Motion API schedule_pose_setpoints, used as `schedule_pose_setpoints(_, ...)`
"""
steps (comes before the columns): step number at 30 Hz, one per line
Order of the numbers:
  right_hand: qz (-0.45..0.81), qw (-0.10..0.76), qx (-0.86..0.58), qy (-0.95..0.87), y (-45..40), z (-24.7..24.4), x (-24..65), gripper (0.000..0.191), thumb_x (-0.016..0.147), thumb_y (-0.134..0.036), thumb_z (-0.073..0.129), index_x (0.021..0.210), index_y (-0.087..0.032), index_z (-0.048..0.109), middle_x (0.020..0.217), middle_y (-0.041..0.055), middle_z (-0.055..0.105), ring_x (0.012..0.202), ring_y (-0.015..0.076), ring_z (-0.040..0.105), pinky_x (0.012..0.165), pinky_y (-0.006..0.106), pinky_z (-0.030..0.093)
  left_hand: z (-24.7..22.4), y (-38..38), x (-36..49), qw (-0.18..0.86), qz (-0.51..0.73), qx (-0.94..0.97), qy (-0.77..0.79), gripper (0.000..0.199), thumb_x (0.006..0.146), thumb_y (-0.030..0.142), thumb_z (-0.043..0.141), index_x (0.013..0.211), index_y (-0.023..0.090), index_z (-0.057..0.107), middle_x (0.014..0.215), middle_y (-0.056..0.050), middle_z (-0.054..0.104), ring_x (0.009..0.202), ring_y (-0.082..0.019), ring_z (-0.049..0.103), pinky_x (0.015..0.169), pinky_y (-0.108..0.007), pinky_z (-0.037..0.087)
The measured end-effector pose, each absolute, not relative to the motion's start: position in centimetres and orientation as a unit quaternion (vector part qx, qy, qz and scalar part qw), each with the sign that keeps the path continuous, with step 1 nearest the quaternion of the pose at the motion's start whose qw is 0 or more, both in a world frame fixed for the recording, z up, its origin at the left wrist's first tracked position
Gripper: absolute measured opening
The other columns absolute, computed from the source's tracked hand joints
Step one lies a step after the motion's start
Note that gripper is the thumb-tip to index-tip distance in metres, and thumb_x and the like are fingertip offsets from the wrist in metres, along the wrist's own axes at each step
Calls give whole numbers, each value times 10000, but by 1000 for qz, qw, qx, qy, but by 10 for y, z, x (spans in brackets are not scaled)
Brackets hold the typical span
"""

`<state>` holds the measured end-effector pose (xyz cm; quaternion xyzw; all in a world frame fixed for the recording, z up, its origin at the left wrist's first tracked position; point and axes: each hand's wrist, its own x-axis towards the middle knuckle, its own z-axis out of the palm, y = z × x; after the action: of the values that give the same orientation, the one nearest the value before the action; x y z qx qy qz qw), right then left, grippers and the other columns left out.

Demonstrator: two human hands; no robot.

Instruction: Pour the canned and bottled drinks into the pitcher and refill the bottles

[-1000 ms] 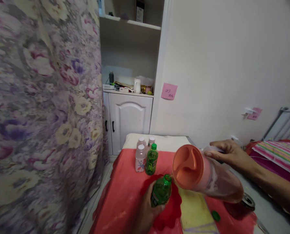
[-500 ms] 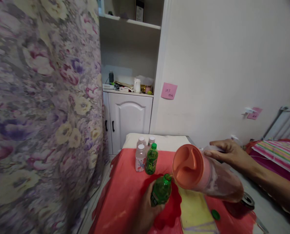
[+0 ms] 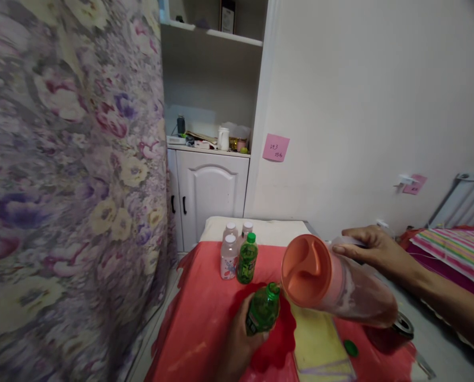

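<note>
My left hand [image 3: 240, 337] is wrapped round an uncapped green plastic bottle [image 3: 264, 310], which leans to the right over a red scalloped tray [image 3: 270, 355]. My right hand [image 3: 364, 246] grips the handle of a clear pitcher [image 3: 360, 292] with an orange lid [image 3: 306, 270]. The pitcher is tipped nearly on its side, its lid facing left, with brownish liquid inside. Its spout edge is right beside the bottle's mouth; whether liquid is flowing I cannot tell. On the tablecloth lies a loose green cap [image 3: 351, 348].
Behind the tray stand a capped green bottle [image 3: 247, 259] and three white-capped clear bottles [image 3: 229, 258]. A yellow cloth or pad [image 3: 320, 345] lies under the pitcher. An opened drink can [image 3: 394, 331] is at right. A floral curtain [image 3: 73, 185] hangs at left.
Both hands hold almost the same pose, with the pitcher still tipped at the bottle's mouth. The whole view has shifted very slightly.
</note>
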<state>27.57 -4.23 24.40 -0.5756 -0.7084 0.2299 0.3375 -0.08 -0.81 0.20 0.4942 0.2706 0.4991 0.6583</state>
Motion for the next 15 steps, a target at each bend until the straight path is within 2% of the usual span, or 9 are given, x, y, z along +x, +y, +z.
schedule_pose_setpoints(5, 227, 336, -577, -709, -43, 246, 273, 535, 811, -641, 653, 566, -197, 483, 550, -60, 347, 517, 97, 342, 479, 233, 280, -1, -7, 0, 661, 504, 494, 256, 867, 537, 409, 928, 1304, 207, 580, 1337, -147, 680, 1236, -379, 616, 1028, -418, 487)
schedule_pose_setpoints(15, 225, 335, -578, -710, -45, 248, 273, 527, 817, -642, 649, 577, -197, 502, 548, -54, 366, 517, 103, 353, 480, 239, 286, 1, -9, -2, 650, 495, 502, 281, 859, 552, 391, 924, 1313, 201, 573, 1316, -153, 685, 1240, -397, 606, 1042, -459, 475)
